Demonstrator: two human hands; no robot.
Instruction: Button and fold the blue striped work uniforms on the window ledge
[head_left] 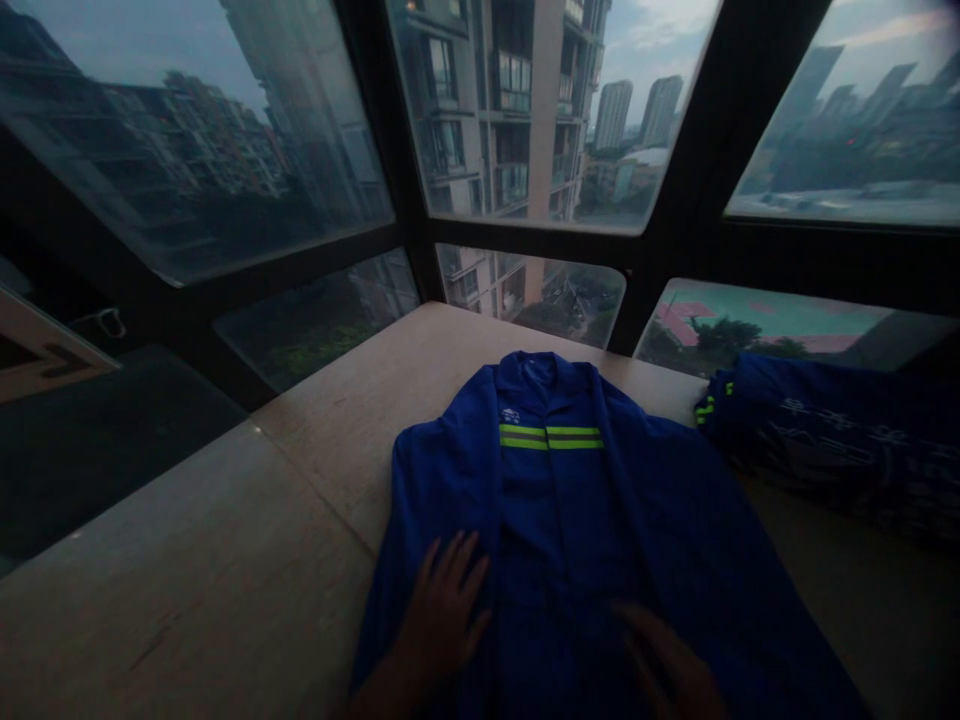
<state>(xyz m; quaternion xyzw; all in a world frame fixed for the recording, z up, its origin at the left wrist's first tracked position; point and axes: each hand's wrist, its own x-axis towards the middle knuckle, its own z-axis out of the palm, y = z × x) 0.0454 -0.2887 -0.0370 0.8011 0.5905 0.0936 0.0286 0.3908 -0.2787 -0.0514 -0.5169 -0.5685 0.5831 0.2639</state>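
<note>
A blue work jacket [529, 520] with a yellow-green reflective stripe across the chest lies front side up, its collar toward the window corner. Both sleeves are laid inward along the front. My left hand [442, 610] rests flat on the jacket's left side, fingers spread, with nothing held. Lower right of the jacket's middle, my right hand [664, 655] is over the cloth, dark and smeared by motion. Whether its fingers grip any fabric cannot be made out. The jacket's bottom part runs out of view.
A pale stone ledge [300, 510] carries the jacket. On the right lies a folded pile of dark blue clothing [832, 430] with white print. Dark window frames [525, 238] border the ledge at the back. A brown panel [52, 350] juts in at the left.
</note>
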